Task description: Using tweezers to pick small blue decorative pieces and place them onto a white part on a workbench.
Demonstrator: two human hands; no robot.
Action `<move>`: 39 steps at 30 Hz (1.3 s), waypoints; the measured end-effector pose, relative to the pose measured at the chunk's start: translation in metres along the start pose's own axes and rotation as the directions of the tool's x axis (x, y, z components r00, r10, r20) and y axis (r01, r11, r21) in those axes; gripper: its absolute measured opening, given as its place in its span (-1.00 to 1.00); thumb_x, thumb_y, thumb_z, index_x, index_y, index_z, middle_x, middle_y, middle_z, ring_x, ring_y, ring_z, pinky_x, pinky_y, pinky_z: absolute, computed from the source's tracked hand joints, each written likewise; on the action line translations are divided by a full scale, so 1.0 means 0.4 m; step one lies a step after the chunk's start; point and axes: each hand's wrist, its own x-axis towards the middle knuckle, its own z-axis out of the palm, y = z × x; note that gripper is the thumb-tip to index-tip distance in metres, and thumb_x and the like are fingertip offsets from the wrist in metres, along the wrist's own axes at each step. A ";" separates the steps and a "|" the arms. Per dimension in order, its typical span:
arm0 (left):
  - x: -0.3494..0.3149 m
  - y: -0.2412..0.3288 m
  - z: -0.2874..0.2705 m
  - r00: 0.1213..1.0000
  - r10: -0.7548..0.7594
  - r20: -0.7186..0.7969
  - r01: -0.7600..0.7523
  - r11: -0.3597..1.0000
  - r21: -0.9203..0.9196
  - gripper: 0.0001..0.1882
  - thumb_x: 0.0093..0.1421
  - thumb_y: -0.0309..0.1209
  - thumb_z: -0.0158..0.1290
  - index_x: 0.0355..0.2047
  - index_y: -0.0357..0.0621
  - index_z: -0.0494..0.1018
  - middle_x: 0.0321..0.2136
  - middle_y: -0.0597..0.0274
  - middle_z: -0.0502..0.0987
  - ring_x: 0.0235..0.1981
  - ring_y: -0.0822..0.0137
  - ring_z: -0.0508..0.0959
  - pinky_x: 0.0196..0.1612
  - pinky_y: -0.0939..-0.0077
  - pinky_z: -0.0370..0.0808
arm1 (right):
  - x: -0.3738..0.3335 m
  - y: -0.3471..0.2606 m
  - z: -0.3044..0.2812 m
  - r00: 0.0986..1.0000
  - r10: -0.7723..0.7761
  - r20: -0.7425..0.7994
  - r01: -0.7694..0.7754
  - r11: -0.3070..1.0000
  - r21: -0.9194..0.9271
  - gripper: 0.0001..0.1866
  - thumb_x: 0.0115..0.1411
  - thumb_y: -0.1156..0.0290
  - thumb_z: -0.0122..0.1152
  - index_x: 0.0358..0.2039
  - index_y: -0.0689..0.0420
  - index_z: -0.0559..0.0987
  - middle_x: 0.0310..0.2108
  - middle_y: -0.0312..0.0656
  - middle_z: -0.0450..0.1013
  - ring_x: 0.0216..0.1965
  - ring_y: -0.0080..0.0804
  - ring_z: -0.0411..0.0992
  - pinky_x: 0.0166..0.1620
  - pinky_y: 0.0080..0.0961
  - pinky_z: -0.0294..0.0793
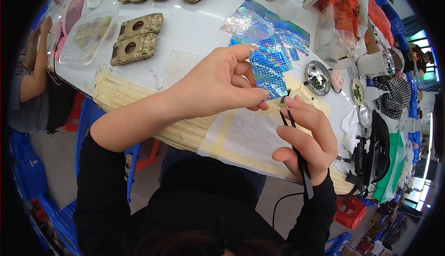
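My left hand (214, 85) reaches over the near edge of the table, its fingers curled on a shiny blue holographic sheet (268, 73). Part of the grip is hidden behind the fingers. Slim black tweezers (303, 169) sit in my right hand (311, 133), with their tips up close to my left thumb and the sheet's lower corner. A tiny dark piece (282, 100) shows at the tips; its kind is too small to make out. Below both hands lies a white paper (241, 135) dotted with small specks.
Several camouflage toy tank hulls (134, 49) stand at the left and back. A clear plastic box (88, 38) is farther left. To the right are a round metal dish (317, 77) of small dark green parts, a white mug (373, 65) and a green tray (388, 168). Another person sits at far left.
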 end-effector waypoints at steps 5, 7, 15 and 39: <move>-0.003 0.002 0.002 1.000 -0.010 0.027 0.010 1.000 -0.029 -0.48 0.17 -0.58 0.13 0.13 -0.29 0.23 -0.18 0.08 0.57 -0.26 0.39 0.64 -0.20 0.52 0.62 | 0.001 0.003 0.008 1.000 0.013 0.011 -0.013 1.000 -0.001 -0.58 -0.10 0.03 0.43 -0.44 0.15 0.60 -0.34 -0.09 0.52 -0.16 -0.07 0.57 -0.10 -0.21 0.61; -0.005 0.001 0.003 1.000 -0.001 0.028 0.003 0.999 -0.048 -0.46 0.17 -0.58 0.13 0.14 -0.27 0.20 -0.18 0.08 0.57 -0.26 0.39 0.64 -0.20 0.52 0.62 | 0.002 0.003 0.009 1.000 0.020 0.009 -0.020 1.000 0.003 -0.58 -0.09 0.04 0.43 -0.44 0.15 0.60 -0.34 -0.09 0.53 -0.17 -0.08 0.57 -0.09 -0.22 0.61; -0.007 0.003 0.004 0.999 -0.017 0.042 0.020 0.997 -0.070 -0.38 0.16 -0.61 0.13 0.18 -0.21 0.11 -0.20 0.04 0.57 -0.29 0.36 0.65 -0.23 0.53 0.62 | 0.001 0.006 0.013 0.999 0.032 0.000 -0.032 0.999 0.036 -0.57 -0.09 0.03 0.41 -0.45 0.17 0.60 -0.36 -0.07 0.55 -0.19 -0.11 0.58 -0.09 -0.23 0.62; -0.009 0.010 0.005 0.996 -0.032 0.088 0.038 0.997 -0.072 -0.37 0.17 -0.55 0.14 0.20 -0.23 0.13 -0.23 0.09 0.59 -0.32 0.40 0.64 -0.25 0.54 0.60 | -0.004 0.009 -0.008 0.991 0.127 0.051 -0.135 0.968 0.212 -0.50 0.00 -0.03 0.34 -0.38 0.22 0.61 -0.27 0.00 0.58 -0.14 -0.09 0.58 -0.06 -0.29 0.56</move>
